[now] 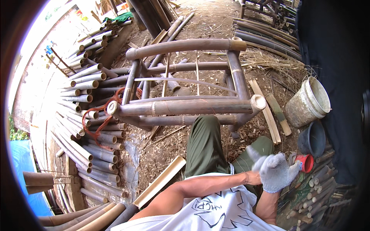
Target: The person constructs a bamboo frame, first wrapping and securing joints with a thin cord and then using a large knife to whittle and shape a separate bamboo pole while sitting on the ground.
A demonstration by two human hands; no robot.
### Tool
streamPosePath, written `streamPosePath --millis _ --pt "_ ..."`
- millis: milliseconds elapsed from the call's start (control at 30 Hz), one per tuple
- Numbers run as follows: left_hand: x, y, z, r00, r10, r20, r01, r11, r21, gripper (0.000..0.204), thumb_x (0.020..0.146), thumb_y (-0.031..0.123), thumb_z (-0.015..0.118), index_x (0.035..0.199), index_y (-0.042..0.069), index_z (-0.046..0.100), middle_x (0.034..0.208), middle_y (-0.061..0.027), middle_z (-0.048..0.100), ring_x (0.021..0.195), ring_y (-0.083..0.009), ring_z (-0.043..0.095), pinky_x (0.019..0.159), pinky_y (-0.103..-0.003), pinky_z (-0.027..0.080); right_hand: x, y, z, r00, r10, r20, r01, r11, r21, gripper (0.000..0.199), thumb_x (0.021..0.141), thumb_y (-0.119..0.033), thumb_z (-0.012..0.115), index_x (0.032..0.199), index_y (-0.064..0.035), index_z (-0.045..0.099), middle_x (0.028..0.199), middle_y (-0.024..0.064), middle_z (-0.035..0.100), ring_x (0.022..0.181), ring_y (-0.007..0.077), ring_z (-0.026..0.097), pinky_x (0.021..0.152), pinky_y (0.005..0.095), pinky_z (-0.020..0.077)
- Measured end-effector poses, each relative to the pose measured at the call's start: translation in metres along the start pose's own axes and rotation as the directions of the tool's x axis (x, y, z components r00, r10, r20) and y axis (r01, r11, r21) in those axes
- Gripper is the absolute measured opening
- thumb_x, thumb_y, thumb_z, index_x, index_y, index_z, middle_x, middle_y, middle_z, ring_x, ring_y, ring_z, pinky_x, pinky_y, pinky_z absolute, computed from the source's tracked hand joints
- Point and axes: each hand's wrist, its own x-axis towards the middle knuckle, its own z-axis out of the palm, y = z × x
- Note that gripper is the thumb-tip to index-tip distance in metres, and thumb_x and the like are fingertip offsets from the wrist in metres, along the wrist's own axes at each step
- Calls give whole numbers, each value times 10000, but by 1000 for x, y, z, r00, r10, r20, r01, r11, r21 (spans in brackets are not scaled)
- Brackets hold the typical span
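Note:
My left forearm reaches across my body, and my left hand [255,178] meets the pale grey work glove at my right hand. Its fingers are hidden there, so I cannot tell how they are closed. My right hand [276,172] wears the glove, its fingers apart and one grey fingertip blurred over my knee. Just beyond the glove lies a small red can [306,163], close to the fingertips. In front of my knees stands a bamboo frame [185,107] with thick round rails, corner posts and thin slats.
Stacked bamboo poles [92,82] fill the left side, with red cord [101,129] over them. A dirty white bucket [306,104] and a dark bucket [312,139] stand at right. Split bamboo strips [266,111] lie on the chip-strewn ground. A dark cloth [327,57] hangs at right.

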Motion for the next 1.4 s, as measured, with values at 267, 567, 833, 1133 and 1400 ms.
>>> streamPosePath --millis 267,567,833,1133,1400 --pt "-43 39 -54 923 -76 -378 58 997 -60 534 941 250 628 1405 29 482 1343 -244 563 1231 -342 554 1070 -417 421 19 11 -28 934 31 -355 -136 952 -275 598 1031 -117 419 1577 -17 195 888 206 677 477 301 566 482 436 527" --pt "-179 152 -189 850 64 -523 418 524 743 578 679 45 700 1243 4 582 1387 -196 532 1331 -328 496 1030 -469 454 88 156 -118 971 99 -217 -133 -532 -836 445 895 -232 643 1287 -38 560 1261 152 588 1174 285 564 1003 394 452" --pt "-198 139 -322 445 223 -867 272 889 368 240 848 -11 577 1026 54 725 875 -165 672 857 -338 696 771 -455 568 125 -8 56 934 -333 -129 -283 -468 -837 207 979 -229 614 978 -56 727 936 61 706 720 140 671 668 289 538" --pt "-228 87 -389 481 -430 -764 854 425 299 311 855 117 526 1066 69 750 1085 -273 701 1017 -374 697 905 -451 541 239 140 -85 943 -142 -300 -214 -951 -223 177 871 -160 607 793 -85 747 704 119 698 683 289 720 636 517 565" --pt "-177 53 -410 707 -527 -472 673 706 220 429 829 110 573 1237 -6 637 1113 -194 719 1007 -249 665 911 -373 494 285 162 -173 370 861 -347 803 -485 -347 147 809 -100 620 796 -39 753 783 170 724 685 299 708 575 396 530"
